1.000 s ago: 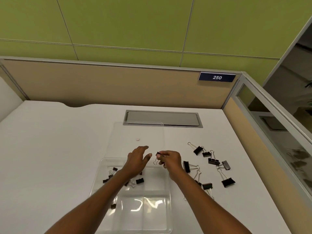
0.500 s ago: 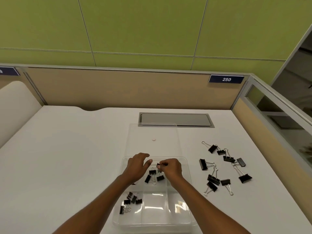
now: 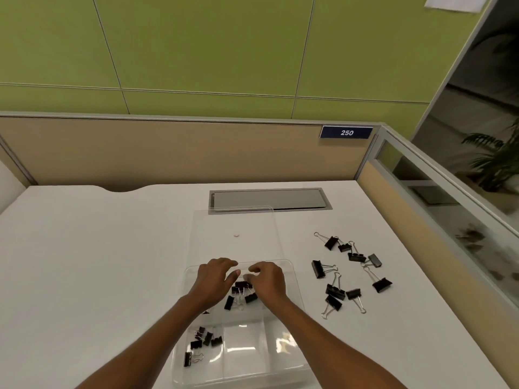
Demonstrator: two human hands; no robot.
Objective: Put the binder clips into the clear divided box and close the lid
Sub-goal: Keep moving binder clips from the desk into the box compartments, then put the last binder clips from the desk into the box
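Head view looks down on a white desk (image 3: 84,262), with the clear divided box (image 3: 295,293) in the lower centre of the frame and its lid (image 3: 236,220) hinged open and lying flat just above it, reaching toward the grey cable hatch (image 3: 269,199); both hands hover over the box's upper compartment, the left hand (image 3: 214,282) with fingers curled and spread, holding nothing that shows; the right hand (image 3: 268,282) has its fingertips drawn together just above a black clip (image 3: 242,284), but whether they pinch it or have let go cannot be told. A few small clips (image 3: 238,297) lie in that upper compartment between the hands; another cluster (image 3: 200,343) sits in the lower left compartment; the loose clips (image 3: 348,273) are scattered on the desk in the right middle of the frame, well apart from the box.

These clips look light, stiff and springy; the black steel bodies are smooth and likely slippery, so the wire handles or the flat sides of the body seem the best places to pinch. The loose ones point every way; several have handles folded out long, running diagonally up-left to down-right. The box looks thin and light, likely to slide if pushed; its long axis runs bottom to top of the frame.
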